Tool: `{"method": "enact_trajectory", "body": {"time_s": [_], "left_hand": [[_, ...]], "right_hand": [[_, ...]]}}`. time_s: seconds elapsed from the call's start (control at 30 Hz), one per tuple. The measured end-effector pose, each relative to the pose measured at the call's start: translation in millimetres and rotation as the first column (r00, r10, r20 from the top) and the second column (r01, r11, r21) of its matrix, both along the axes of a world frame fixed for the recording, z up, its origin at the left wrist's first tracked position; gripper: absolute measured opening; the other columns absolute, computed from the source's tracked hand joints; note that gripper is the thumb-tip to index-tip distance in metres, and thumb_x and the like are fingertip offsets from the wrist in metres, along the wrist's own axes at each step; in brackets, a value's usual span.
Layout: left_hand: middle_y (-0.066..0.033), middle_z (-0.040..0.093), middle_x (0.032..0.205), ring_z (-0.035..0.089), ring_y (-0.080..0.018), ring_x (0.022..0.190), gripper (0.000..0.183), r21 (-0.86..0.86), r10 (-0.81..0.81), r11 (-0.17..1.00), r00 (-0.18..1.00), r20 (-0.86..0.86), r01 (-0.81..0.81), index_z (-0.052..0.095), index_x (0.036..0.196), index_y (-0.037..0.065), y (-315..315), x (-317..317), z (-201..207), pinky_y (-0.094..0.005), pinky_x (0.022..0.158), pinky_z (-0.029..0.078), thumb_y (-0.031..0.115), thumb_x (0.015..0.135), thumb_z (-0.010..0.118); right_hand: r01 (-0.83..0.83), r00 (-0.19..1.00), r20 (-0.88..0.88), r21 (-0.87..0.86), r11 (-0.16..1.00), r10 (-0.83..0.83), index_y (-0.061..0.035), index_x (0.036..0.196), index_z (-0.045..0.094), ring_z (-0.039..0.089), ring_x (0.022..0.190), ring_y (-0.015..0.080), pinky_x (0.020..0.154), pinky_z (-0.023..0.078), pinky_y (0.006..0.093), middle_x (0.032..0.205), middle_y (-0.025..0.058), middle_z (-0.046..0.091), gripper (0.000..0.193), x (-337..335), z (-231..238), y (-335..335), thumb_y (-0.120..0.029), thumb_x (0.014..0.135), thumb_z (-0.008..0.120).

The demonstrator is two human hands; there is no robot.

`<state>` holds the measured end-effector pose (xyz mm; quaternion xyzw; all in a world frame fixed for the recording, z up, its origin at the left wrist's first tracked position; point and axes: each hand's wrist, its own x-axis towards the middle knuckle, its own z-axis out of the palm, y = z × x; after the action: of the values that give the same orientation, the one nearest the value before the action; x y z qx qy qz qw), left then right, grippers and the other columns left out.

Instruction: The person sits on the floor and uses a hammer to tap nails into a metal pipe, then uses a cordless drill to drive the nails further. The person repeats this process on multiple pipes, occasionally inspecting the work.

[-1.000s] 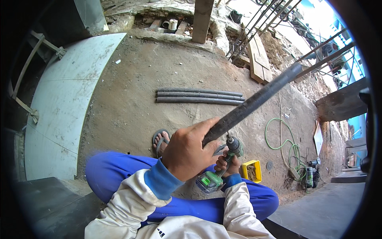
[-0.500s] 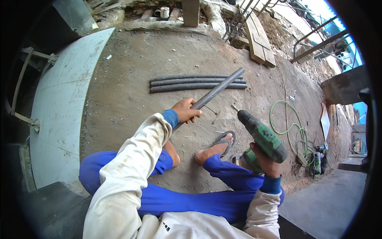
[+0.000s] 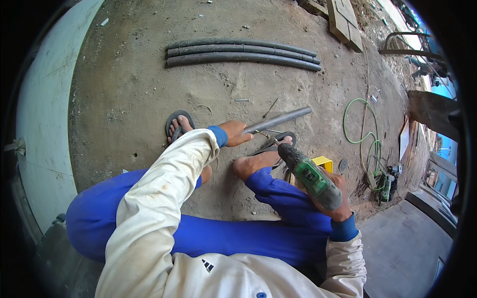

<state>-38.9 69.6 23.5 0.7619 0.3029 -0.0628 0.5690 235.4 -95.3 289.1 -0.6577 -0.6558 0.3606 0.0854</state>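
My left hand (image 3: 235, 133) is closed around the near end of a dark grey pipe (image 3: 285, 118), which slants up to the right over my right foot. In my right hand (image 3: 340, 192) is a green and black cordless drill (image 3: 313, 180), gripped by its handle. Its thin bit (image 3: 266, 135) points up and left at the pipe's side, close to my left fingers. Whether the tip touches the pipe I cannot tell. Three similar dark pipes (image 3: 243, 57) lie side by side on the dirt ahead.
Loose on the ground are a short metal rod (image 3: 242, 100) and a thin dark rod (image 3: 271, 107). Something yellow (image 3: 323, 164) stands behind the drill, near a small disc (image 3: 343, 165). At right lie a green cord (image 3: 346, 121) and a power tool (image 3: 385, 186). A pale board (image 3: 47, 94) stands left.
The drill has moved left, bringing its bit up to the pipe. The pipe now lies lower and at a flatter slant. My view has shifted nearer and downward.
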Motion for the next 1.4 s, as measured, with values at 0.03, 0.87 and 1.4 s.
{"method": "enact_trajectory", "body": {"time_s": [0.03, 0.87, 1.4], "left_hand": [[-0.0284, 0.073, 0.098, 0.072, -0.0450, 0.092, 0.058, 0.044, -0.015, 0.999, 1.000, -0.018, 0.015, 0.067, 0.110, -0.004, 0, 2, -1, -0.0515, 0.083, 0.054, 0.054, 0.101, 0.060], [-0.0270, 0.074, 0.113, 0.072, -0.0446, 0.109, 0.041, 0.042, 0.099, 0.995, 0.954, -0.282, -0.091, 0.072, 0.118, 0.002, -16, 7, 33, -0.0522, 0.096, 0.056, 0.036, 0.096, 0.071], [-0.0261, 0.075, 0.114, 0.072, -0.0443, 0.110, 0.039, 0.025, 0.091, 0.996, 0.958, -0.271, -0.087, 0.072, 0.121, 0.003, -13, 2, 39, -0.0523, 0.097, 0.057, 0.032, 0.095, 0.073]], "right_hand": [[-0.013, 1.000, 0.014, -0.005, 1.000, 0.013, -0.0032, 0.116, 0.073, 0.076, 0.086, 0.0365, 0.077, 0.059, 0.0398, 0.100, 0.0164, 0.076, 0.036, 0, -2, 2, -0.015, 0.083, 0.081], [-0.137, 0.983, 0.094, -0.201, 0.970, 0.159, -0.0010, 0.116, 0.071, 0.075, 0.083, 0.0398, 0.075, 0.059, 0.0422, 0.097, 0.0190, 0.075, 0.037, -4, -1, 34, -0.014, 0.082, 0.079], [-0.234, 0.957, 0.151, -0.100, 0.967, 0.248, -0.0036, 0.112, 0.073, 0.075, 0.081, 0.0381, 0.073, 0.057, 0.0438, 0.087, 0.0185, 0.075, 0.033, -4, -8, 38, -0.017, 0.083, 0.078]]}}
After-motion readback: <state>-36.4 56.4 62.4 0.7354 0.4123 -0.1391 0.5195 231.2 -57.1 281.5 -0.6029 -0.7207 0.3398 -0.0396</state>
